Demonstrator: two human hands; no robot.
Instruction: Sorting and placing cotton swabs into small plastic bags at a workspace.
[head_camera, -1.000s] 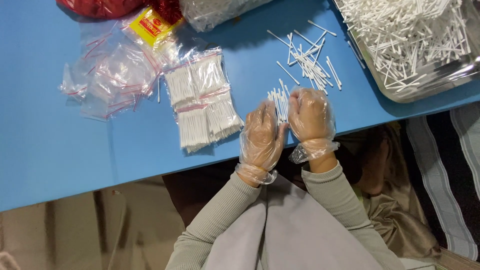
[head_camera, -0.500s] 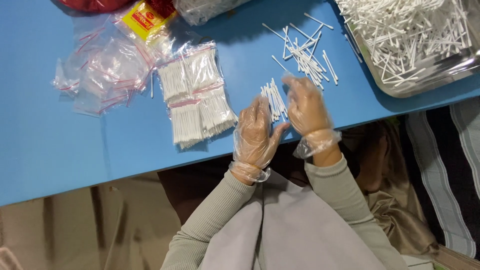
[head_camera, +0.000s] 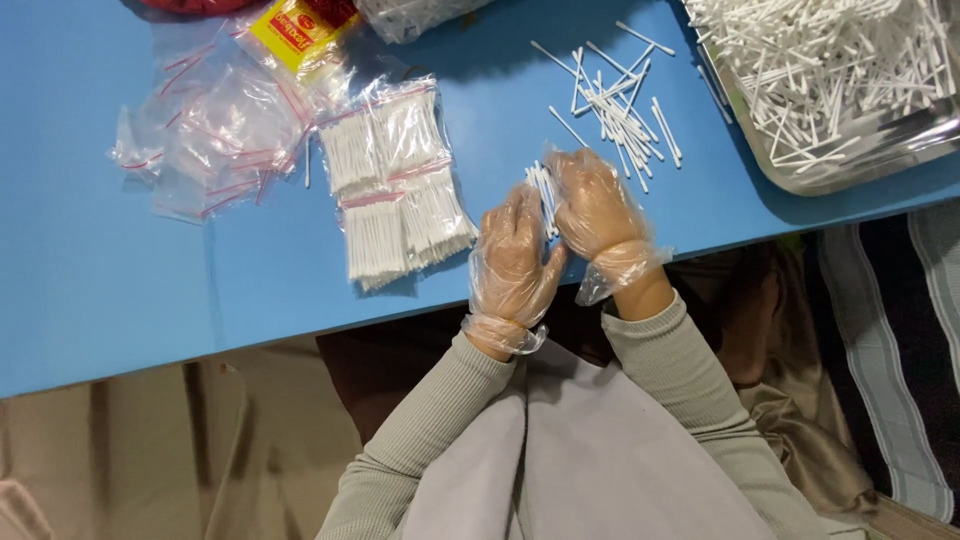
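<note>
Both my hands wear clear plastic gloves and meet near the front edge of the blue table (head_camera: 120, 300). A small bundle of white cotton swabs (head_camera: 542, 190) stands between them. My left hand (head_camera: 512, 262) cups the bundle from the left, and my right hand (head_camera: 597, 212) closes on it from the right. Loose swabs (head_camera: 620, 105) lie scattered just beyond my right hand. Filled bags of swabs (head_camera: 395, 185) lie to the left of my left hand.
A metal tray (head_camera: 850, 170) heaped with swabs sits at the far right. Empty clear zip bags (head_camera: 215, 135) lie at the far left. A yellow packet (head_camera: 295, 30) and another clear bag (head_camera: 410, 15) lie at the table's far edge.
My hands stay together on the swab bundle and shift slightly; my right hand has turned over the bundle's top. The view has drifted a little.
</note>
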